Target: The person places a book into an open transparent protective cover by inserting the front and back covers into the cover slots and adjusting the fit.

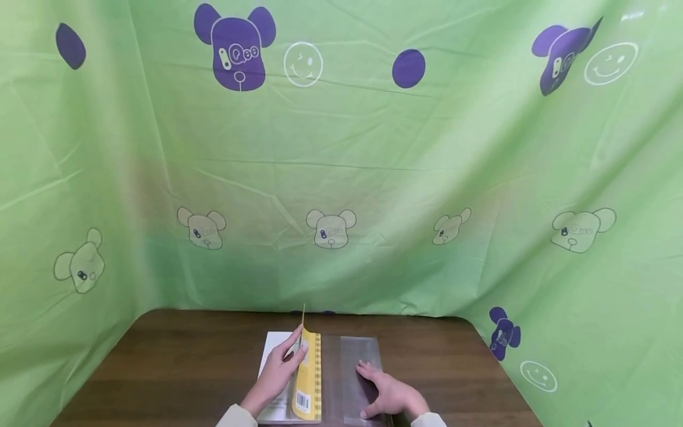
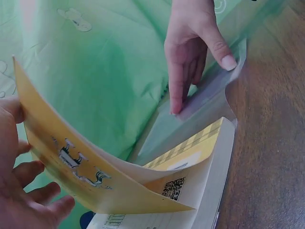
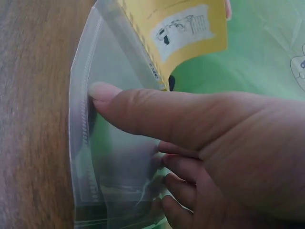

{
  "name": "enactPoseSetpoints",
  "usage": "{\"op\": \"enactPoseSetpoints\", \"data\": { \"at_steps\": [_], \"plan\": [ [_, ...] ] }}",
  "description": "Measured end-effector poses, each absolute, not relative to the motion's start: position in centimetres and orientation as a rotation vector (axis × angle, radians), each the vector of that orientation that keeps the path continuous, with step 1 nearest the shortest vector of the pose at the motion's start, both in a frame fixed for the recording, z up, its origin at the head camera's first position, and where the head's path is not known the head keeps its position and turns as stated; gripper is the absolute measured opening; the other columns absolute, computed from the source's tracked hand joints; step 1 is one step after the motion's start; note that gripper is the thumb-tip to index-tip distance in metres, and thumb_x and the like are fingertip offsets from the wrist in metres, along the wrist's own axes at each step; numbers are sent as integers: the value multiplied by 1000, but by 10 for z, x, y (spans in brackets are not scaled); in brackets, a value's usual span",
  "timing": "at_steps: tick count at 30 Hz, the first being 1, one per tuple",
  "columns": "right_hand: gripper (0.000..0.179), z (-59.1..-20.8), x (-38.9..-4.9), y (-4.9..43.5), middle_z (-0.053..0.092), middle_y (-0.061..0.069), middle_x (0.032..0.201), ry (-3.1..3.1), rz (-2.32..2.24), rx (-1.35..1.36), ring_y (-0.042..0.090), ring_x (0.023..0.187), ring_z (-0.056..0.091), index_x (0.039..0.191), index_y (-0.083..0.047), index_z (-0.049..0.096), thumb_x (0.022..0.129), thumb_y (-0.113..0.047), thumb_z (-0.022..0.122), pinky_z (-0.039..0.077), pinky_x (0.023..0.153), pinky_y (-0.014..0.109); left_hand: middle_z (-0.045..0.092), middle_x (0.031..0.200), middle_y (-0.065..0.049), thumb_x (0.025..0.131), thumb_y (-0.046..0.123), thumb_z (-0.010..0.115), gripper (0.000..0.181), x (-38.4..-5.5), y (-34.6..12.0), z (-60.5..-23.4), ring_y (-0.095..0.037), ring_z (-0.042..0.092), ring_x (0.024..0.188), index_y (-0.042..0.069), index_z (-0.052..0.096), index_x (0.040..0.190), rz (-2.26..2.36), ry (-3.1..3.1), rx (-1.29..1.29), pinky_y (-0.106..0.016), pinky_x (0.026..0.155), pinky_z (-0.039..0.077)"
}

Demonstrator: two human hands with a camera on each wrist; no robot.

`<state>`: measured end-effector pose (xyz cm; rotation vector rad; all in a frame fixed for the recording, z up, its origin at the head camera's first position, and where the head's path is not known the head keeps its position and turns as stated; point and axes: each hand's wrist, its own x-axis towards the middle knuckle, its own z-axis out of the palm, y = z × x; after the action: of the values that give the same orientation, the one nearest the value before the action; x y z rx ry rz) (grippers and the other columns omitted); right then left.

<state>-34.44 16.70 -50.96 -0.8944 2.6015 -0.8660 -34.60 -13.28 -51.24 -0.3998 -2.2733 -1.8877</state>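
Observation:
A book with a yellow cover [image 1: 308, 376] lies opened at the near middle of the table, its white page [image 1: 274, 344] to the left. The left hand [image 1: 274, 372] holds the cover raised and bent, thumb on one side and fingers on the other. In the left wrist view, the cover [image 2: 57, 138] curves up from the page block [image 2: 217, 167]. A clear plastic book jacket [image 1: 358, 350] spreads flat to the book's right. On it rests the right hand [image 1: 392, 392], fingers extended; in the right wrist view its thumb [image 3: 138, 109] presses near the jacket's seamed edge.
The brown wooden table [image 1: 176, 367] extends to both sides of the book. A green cloth [image 1: 341, 148] with bear and smiley prints hangs behind and along the sides.

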Motion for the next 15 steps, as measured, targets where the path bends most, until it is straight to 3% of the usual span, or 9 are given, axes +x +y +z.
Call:
{"op": "enactPoseSetpoints", "data": {
  "at_steps": [8, 15],
  "plan": [
    [90, -508, -348, 171, 32, 28, 161, 2542, -886, -895, 53, 148, 24, 151, 4, 41, 77, -17, 88, 31, 120, 30, 32, 164, -13, 107, 40, 49, 56, -348, -128, -509, -37, 31, 150, 16, 40, 157, -1703, -2447, -465, -55, 119, 28],
    [90, -512, -350, 176, 31, 30, 160, 2502, -908, -937, 52, 148, 24, 151, 7, 40, 78, -16, 87, 30, 120, 26, 24, 166, -15, 109, 27, 45, 53, -348, -131, -503, -43, 25, 151, 18, 35, 159, -1680, -2511, -560, -63, 120, 18]
  ]
}}
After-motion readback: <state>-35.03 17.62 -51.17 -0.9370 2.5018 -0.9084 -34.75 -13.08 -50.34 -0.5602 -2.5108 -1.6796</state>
